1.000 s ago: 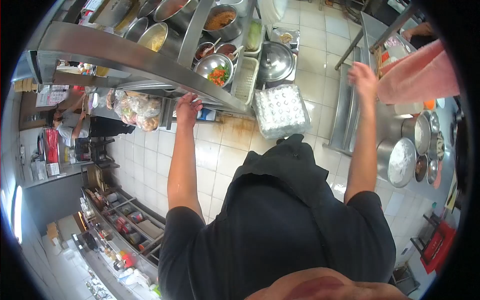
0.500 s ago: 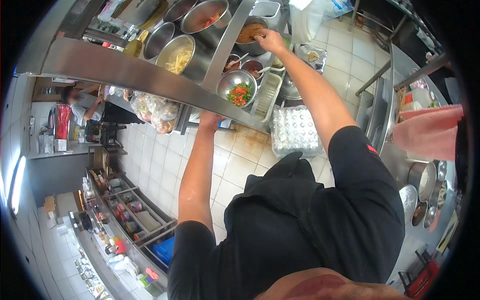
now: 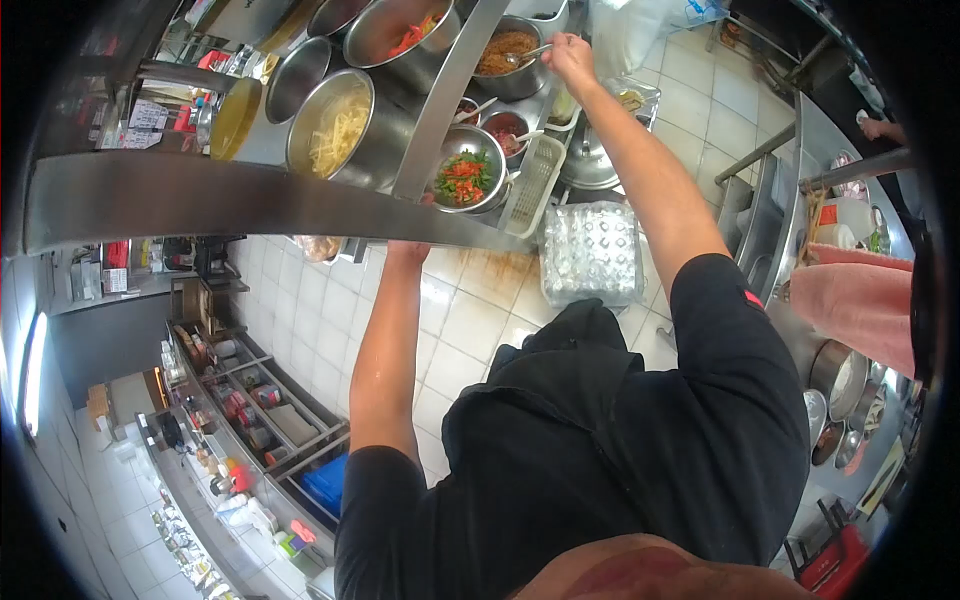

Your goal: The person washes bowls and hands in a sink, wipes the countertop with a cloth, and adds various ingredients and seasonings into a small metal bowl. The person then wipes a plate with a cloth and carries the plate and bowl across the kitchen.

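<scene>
My right hand [image 3: 570, 62] is closed around the handle of a metal spoon [image 3: 529, 54]. The spoon's bowl end rests in brown, crumbly food [image 3: 503, 50] inside a deep steel pot [image 3: 512, 88]. My left hand [image 3: 407, 252] reaches under the steel shelf bar [image 3: 270, 205], which hides most of its fingers; what it touches cannot be made out. Just beyond that bar is a steel bowl [image 3: 490, 200] of chopped red and green pieces [image 3: 465, 178]. Beside it stand a small container of red food [image 3: 503, 128] with a utensil and a cream slotted basket [image 3: 533, 185].
Pots of pale strips [image 3: 343, 135] and red strips [image 3: 410, 36] stand at upper left. A plastic-wrapped stack [image 3: 592, 255] is before my body, near a lidded pot [image 3: 592, 165]. A pink towel [image 3: 850, 300] hangs at right, where another person's hand [image 3: 882, 128] shows.
My right hand has moved up and right, and the spoon in it now shows. The view has shifted closer to the shelf; the person at left is out of sight.
</scene>
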Demonstrator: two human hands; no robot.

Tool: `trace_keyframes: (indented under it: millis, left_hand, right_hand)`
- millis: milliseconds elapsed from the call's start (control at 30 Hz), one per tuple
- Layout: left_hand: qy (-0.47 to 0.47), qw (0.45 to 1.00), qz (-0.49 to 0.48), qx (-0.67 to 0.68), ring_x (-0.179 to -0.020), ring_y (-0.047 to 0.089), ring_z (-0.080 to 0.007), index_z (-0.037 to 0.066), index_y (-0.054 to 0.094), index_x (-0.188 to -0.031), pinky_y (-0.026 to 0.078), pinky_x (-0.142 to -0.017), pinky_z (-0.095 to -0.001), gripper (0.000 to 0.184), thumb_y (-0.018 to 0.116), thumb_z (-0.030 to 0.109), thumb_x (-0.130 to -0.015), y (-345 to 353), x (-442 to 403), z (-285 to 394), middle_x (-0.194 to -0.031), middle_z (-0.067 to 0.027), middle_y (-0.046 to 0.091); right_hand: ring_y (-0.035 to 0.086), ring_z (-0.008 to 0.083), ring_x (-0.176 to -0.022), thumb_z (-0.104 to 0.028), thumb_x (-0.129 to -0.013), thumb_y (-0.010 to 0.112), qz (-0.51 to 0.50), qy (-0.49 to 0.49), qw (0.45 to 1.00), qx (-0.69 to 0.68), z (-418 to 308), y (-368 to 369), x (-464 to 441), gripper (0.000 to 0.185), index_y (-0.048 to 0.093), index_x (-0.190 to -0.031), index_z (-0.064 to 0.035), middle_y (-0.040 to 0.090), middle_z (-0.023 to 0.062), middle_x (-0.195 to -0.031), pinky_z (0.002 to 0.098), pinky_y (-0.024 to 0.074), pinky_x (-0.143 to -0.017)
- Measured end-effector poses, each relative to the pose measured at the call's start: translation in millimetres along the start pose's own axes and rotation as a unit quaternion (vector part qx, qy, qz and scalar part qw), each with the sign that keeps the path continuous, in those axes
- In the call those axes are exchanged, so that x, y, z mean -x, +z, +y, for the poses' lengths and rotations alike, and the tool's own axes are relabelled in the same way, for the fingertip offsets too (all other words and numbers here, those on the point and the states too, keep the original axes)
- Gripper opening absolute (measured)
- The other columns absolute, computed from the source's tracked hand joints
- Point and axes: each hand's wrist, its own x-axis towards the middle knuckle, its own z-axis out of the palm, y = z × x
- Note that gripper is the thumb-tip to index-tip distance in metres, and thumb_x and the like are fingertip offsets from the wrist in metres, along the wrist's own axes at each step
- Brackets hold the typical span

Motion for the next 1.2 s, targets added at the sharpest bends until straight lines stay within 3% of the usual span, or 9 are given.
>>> trace_keyframes:
  millis: [33, 200, 333, 533, 633, 833, 1033, 1100, 1200]
  left_hand:
    - [-0.004, 1.0, -0.018, -0.016, -0.076, 0.062, -0.0196, 0.01, 0.053, -0.093, 0.057, -0.064, -0.0331, 0.021, 0.065, -0.003, -0.081, -2.4, -3.9, 2.3, -0.086, -0.0064, 0.06]
    - [-0.006, 0.996, -0.066, -0.058, -0.083, 0.064, -0.0201, 0.008, 0.052, -0.1, 0.061, -0.069, -0.0306, 0.019, 0.06, 0.0, -0.085, 35.8, 16.2, 24.0, -0.09, -0.0079, 0.059]
    - [0.127, 0.973, -0.108, -0.158, -0.087, 0.065, -0.022, 0.006, 0.051, -0.106, 0.061, -0.074, -0.0311, 0.021, 0.057, 0.0, -0.086, 46.8, 10.9, 19.2, -0.096, -0.0103, 0.059]
    - [0.064, 0.988, -0.076, -0.122, -0.09, 0.065, -0.0255, 0.0, 0.049, -0.106, 0.062, -0.073, -0.032, 0.021, 0.05, -0.005, -0.087, 81.3, 12.9, 27.7, -0.099, -0.0137, 0.059]
    - [0.07, 0.987, -0.066, -0.131, -0.09, 0.065, -0.0259, -0.001, 0.049, -0.108, 0.062, -0.073, -0.0323, 0.022, 0.05, -0.006, -0.086, 81.3, 9.8, 26.4, -0.098, -0.0142, 0.059]
    - [0.079, 0.987, -0.081, -0.111, -0.088, 0.065, -0.0252, -0.001, 0.049, -0.109, 0.062, -0.071, -0.0316, 0.024, 0.049, -0.007, -0.086, 82.7, 11.8, 27.0, -0.098, -0.0136, 0.059]
    - [0.085, 0.988, -0.107, -0.075, -0.086, 0.065, -0.0242, 0.0, 0.048, -0.104, 0.061, -0.068, -0.0302, 0.018, 0.049, -0.007, -0.087, 73.0, 9.6, 25.8, -0.093, -0.0114, 0.056]
    - [0.098, 0.988, -0.101, -0.068, -0.084, 0.065, -0.0238, 0.0, 0.049, -0.1, 0.061, -0.067, -0.0298, 0.014, 0.05, -0.006, -0.087, 79.9, 14.3, 26.2, -0.091, -0.0116, 0.055]
    - [0.074, 0.99, -0.068, -0.102, -0.086, 0.064, -0.0236, 0.001, 0.05, -0.095, 0.061, -0.068, -0.0295, 0.011, 0.05, -0.006, -0.087, 76.8, 5.6, 25.7, -0.093, -0.012, 0.055]
  right_hand:
    - [0.056, 0.0134, -0.053, -0.028, -0.092, 0.047, 0.0, 0.054, 0.996, -0.078, 4.1, -0.7, -5.0, 0.03, 0.061, -0.095, -0.0018, 0.065, 0.0077, -0.068, 0.0278, 0.0464, -0.052]
    - [0.051, 0.0092, -0.049, -0.023, -0.093, 0.047, 0.024, 0.037, 0.991, -0.126, -17.5, -13.9, 3.5, 0.025, 0.058, -0.096, -0.0013, 0.062, 0.006, -0.065, 0.0241, 0.0425, -0.047]
    - [0.052, 0.0093, -0.05, -0.021, -0.093, 0.047, 0.017, 0.001, 0.987, -0.162, -25.1, -20.0, 6.1, 0.023, 0.059, -0.096, -0.0013, 0.063, 0.0062, -0.065, 0.0242, 0.0431, -0.047]
    - [0.053, 0.0096, -0.05, -0.021, -0.093, 0.048, 0.003, -0.077, 0.997, -0.01, -1.6, -9.4, 3.8, 0.023, 0.059, -0.099, -0.0013, 0.065, 0.0065, -0.066, 0.0241, 0.0439, -0.048]
    - [0.054, 0.0101, -0.051, -0.022, -0.093, 0.049, 0.039, 0.049, 0.994, -0.091, -8.2, -12.4, 10.1, 0.024, 0.059, -0.099, -0.0006, 0.065, 0.0078, -0.067, 0.0244, 0.0445, -0.048]
    - [0.054, 0.0113, -0.05, -0.02, -0.092, 0.051, 0.044, 0.066, 0.978, -0.191, -2.7, -21.9, 7.7, 0.023, 0.058, -0.097, 0.0006, 0.065, 0.01, -0.07, 0.0245, 0.0448, -0.048]
    - [0.055, 0.0088, -0.056, -0.025, -0.096, 0.051, -0.045, -0.096, 0.978, -0.181, -41.2, -24.9, 73.2, 0.027, 0.061, -0.1, -0.0001, 0.064, 0.0066, -0.071, 0.0228, 0.045, -0.05]
    - [0.059, 0.0085, -0.063, -0.026, -0.097, 0.05, -0.085, -0.127, 0.988, -0.027, -71.3, -20.7, 128.7, 0.026, 0.064, -0.103, -0.005, 0.066, 0.0044, -0.075, 0.0228, 0.0481, -0.055]
    - [0.063, 0.0125, -0.063, -0.019, -0.094, 0.053, -0.163, -0.316, 0.931, 0.08, -57.8, -8.2, 168.3, 0.02, 0.064, -0.101, -0.0048, 0.067, 0.0068, -0.073, 0.0268, 0.0501, -0.057]
